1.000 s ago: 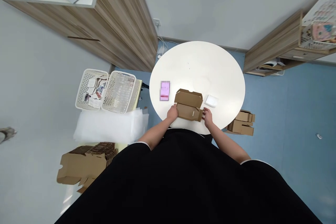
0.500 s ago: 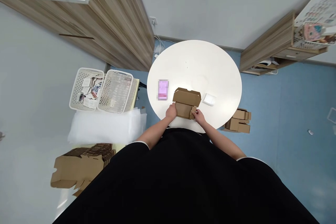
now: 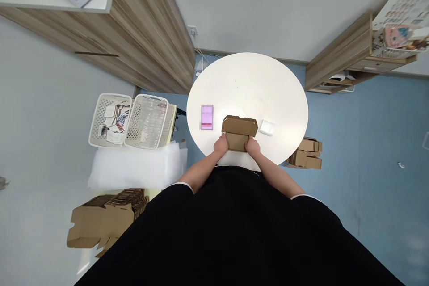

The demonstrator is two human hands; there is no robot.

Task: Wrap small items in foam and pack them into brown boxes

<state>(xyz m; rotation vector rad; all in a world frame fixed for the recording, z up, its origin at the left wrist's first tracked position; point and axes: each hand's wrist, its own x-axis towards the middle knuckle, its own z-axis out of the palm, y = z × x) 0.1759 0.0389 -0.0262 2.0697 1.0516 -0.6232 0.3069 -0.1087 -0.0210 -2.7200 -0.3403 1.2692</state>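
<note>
A brown cardboard box [image 3: 237, 141] with its lid raised stands at the near edge of the round white table [image 3: 278, 76]. My left hand [image 3: 220, 144] is closed on the box's left side. On the right side my right hand [image 3: 252, 146] grips the box wall, its thumb toward the inside. The inside of the box shows bare cardboard. To the right of the lid lies a small white packet [image 3: 267, 127]. A blurred-out purple rectangle [image 3: 207, 117] lies on the table to the left.
White baskets [image 3: 146, 121] with packets and clear plastic stand at left, beside white foam sheets [image 3: 134, 167] and stacked flat cardboard boxes [image 3: 103, 223]. More brown boxes [image 3: 306, 153] sit low, right of the table. Wooden cabinets [image 3: 157, 31] flank the table's far side.
My right hand has moved from pinching the small right flap to gripping the right wall, and that flap no longer sticks out. My left hand stays on the left side. The view has shifted slightly.
</note>
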